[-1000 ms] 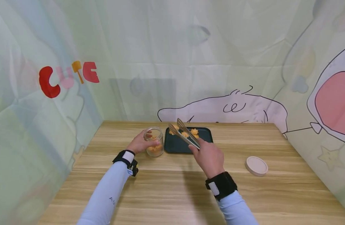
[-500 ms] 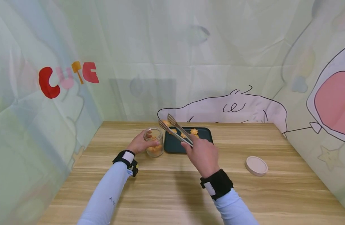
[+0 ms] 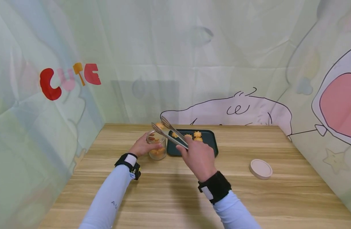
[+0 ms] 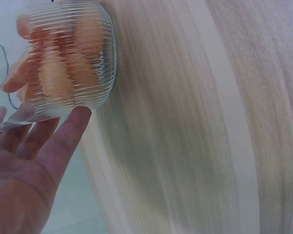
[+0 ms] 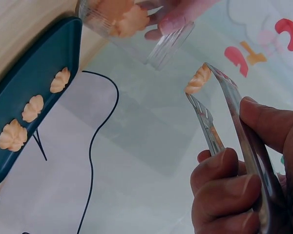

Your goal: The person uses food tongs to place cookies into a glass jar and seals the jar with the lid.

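My left hand (image 3: 142, 146) holds an upright clear glass jar (image 3: 158, 155) on the table, thumb across its front. Inside the ribbed glass sit several orange-golden cookies (image 4: 56, 73), seen in the left wrist view. With curled fingers and thumb, my right hand (image 3: 199, 157) grips metal tongs (image 5: 234, 109). Between the tong tips is one ridged cookie (image 5: 198, 79), raised above and just behind the jar's mouth in the head view. Beside the jar lies a dark teal tray (image 3: 210, 148), bearing several flower-shaped cookies (image 5: 12, 135).
A round pale lid (image 3: 261, 169) lies on the wooden table (image 3: 152, 200), right of my right hand. Behind the table hangs a printed cloth backdrop (image 3: 141, 47), with more cloth along both sides.
The right hand has moved left, carrying the tongs and a cookie from over the tray to the jar's mouth. The left hand and jar stay in place.
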Action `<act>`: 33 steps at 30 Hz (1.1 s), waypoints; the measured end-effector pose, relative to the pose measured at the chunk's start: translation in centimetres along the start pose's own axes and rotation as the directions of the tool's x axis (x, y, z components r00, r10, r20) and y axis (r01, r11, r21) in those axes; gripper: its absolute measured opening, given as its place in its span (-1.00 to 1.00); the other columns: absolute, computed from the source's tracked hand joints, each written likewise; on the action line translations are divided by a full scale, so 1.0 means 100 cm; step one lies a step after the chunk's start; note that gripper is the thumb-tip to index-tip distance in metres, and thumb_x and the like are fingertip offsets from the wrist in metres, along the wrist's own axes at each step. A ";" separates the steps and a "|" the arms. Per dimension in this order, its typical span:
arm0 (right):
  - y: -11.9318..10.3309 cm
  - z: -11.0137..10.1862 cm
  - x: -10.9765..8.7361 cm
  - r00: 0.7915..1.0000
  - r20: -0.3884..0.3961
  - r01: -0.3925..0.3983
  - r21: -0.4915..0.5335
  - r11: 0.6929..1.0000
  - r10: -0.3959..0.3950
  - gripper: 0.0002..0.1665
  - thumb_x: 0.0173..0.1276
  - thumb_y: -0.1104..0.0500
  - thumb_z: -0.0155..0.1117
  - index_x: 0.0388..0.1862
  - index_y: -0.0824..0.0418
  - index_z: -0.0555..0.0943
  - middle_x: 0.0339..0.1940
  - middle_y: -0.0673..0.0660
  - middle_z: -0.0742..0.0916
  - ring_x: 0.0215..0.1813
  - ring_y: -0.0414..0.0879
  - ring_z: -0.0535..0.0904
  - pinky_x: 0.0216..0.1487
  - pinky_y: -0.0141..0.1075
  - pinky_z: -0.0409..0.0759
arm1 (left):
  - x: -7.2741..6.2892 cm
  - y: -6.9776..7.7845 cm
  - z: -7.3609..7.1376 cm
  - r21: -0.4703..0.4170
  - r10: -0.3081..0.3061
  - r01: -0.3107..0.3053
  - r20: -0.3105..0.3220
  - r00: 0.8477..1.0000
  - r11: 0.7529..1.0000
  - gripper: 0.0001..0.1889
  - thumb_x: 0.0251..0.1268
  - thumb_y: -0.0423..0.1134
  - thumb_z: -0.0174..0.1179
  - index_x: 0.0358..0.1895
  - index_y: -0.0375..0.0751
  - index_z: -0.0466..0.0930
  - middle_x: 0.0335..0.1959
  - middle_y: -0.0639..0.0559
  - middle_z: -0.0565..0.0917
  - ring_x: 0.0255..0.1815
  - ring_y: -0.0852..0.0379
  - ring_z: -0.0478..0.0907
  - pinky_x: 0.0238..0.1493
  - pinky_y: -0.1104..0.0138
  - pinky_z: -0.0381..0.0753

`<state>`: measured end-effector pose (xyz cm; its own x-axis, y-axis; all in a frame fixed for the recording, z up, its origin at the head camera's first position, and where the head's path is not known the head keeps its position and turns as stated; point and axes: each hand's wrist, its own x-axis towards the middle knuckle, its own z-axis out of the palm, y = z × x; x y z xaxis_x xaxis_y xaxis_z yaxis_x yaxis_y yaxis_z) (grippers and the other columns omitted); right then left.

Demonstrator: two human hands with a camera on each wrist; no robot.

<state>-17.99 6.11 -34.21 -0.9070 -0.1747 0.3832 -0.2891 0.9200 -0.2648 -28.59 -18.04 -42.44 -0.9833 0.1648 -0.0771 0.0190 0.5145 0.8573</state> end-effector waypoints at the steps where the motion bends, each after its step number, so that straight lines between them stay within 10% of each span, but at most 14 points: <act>1: -0.001 0.000 0.000 1.000 0.001 0.001 -0.007 1.000 -0.001 -0.43 0.38 -0.19 0.30 0.11 0.22 0.65 -0.77 -0.02 0.41 -0.72 -0.13 0.33 -0.75 -0.32 0.20 | 0.000 0.000 0.000 0.000 -0.002 0.002 -0.002 1.000 1.000 -0.09 0.14 0.04 0.45 0.48 -0.25 0.21 0.31 -0.24 0.47 0.31 -0.19 0.40 0.28 -0.02 0.40; 33: 0.004 0.008 0.003 0.999 0.022 -0.025 -0.004 1.000 0.025 -0.44 0.39 -0.20 0.28 0.13 0.19 0.64 -0.77 -0.03 0.38 -0.73 -0.13 0.30 -0.75 -0.32 0.15 | -0.005 0.004 0.000 0.015 -0.012 0.012 -0.004 1.000 1.000 -0.07 0.15 0.09 0.42 0.49 -0.25 0.18 0.35 -0.26 0.43 0.32 -0.23 0.38 0.30 -0.05 0.36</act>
<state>-18.59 6.13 -34.90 -0.9204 -0.1596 0.3568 -0.2653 0.9255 -0.2703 -28.13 -17.91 -42.03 -0.9842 0.1550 -0.0855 0.0097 0.5293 0.8484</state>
